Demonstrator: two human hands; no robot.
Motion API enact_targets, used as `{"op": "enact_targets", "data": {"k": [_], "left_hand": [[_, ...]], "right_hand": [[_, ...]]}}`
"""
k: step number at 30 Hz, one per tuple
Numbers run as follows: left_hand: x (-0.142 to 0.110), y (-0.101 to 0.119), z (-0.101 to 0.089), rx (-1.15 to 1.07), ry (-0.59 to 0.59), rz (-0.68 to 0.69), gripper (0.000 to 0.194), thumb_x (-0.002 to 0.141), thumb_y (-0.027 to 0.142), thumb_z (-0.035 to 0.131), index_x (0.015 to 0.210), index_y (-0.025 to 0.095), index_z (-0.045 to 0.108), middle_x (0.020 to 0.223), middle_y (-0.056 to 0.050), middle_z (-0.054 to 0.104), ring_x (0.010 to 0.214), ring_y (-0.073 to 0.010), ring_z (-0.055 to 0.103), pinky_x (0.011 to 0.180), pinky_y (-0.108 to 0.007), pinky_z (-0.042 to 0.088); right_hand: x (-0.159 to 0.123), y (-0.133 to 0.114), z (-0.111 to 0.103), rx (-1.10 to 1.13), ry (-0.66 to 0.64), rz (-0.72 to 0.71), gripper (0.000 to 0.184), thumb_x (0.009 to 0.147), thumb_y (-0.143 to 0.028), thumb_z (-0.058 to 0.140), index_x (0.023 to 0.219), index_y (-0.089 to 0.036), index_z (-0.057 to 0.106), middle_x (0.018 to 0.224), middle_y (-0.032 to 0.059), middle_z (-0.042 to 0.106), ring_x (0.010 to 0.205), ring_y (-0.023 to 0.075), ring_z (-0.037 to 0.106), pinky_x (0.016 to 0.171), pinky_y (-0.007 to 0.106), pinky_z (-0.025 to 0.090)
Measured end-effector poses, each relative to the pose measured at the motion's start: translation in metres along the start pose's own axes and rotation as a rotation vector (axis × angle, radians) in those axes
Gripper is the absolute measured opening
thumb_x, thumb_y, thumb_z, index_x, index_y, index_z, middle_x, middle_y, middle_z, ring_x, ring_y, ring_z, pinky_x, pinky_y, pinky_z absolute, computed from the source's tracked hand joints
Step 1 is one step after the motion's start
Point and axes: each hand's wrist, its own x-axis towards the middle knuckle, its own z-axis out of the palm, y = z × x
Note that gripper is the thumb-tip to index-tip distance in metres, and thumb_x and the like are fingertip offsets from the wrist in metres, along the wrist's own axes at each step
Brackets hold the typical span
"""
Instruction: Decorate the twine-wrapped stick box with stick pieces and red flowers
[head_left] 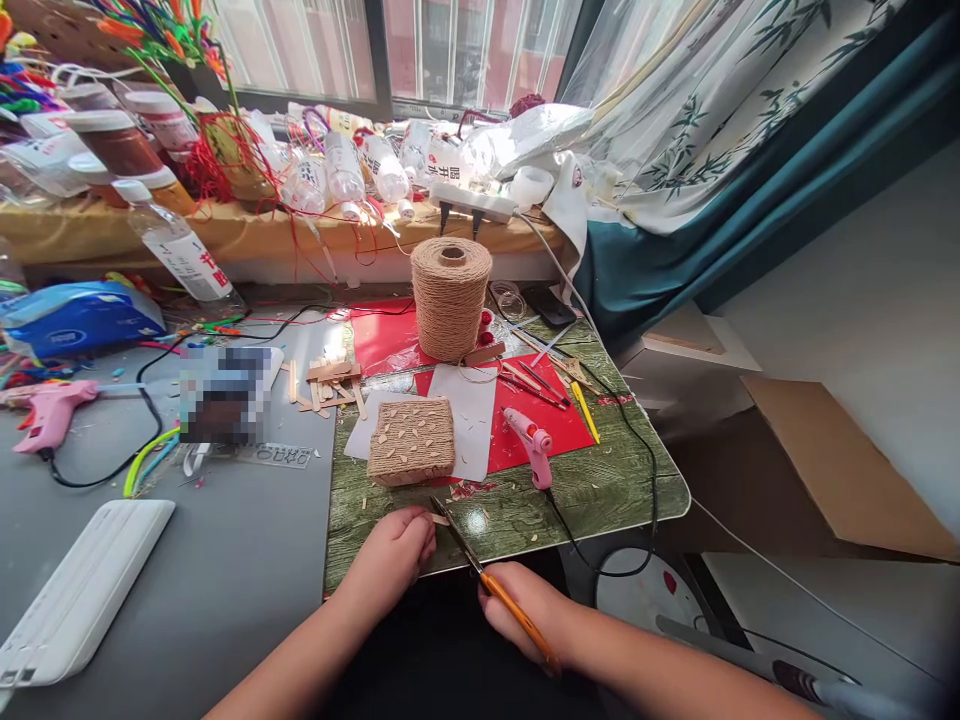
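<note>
Near the table's front edge, my left hand (399, 548) is closed on a thin wooden strip (439, 519), its end poking out past the fingers. My right hand (525, 608) grips a pair of scissors (491, 585) with orange handles. The dark blades point up and left and meet the strip's end. Just beyond lies a twine-wrapped block (411, 440), with several small pale wood chips on its top. A pink glue gun (534, 445) stands to the right of it. Behind the block is a large spool of twine (451, 305), upright.
Wooden sticks (330, 385) lie in a pile left of the spool. Red paper (525, 440), white paper (472, 410) and a yellow craft knife (585, 412) are on the green board. A black cord (651, 480) loops over its right edge. Plastic bottles (345, 170) crowd the windowsill.
</note>
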Motion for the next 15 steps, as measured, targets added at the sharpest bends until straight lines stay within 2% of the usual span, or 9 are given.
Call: {"op": "enact_targets", "data": {"k": [15], "left_hand": [[0.003, -0.004, 0.000, -0.026, -0.017, -0.009, 0.022, 0.084, 0.035, 0.046, 0.067, 0.023, 0.039, 0.057, 0.007, 0.038, 0.044, -0.0082, 0.030, 0.040, -0.022, 0.019]], "right_hand": [[-0.007, -0.010, -0.006, -0.020, -0.021, -0.006, 0.012, 0.076, -0.019, 0.057, 0.071, -0.021, 0.046, 0.065, -0.0041, 0.045, 0.065, 0.0132, 0.039, 0.061, 0.026, 0.031]]}}
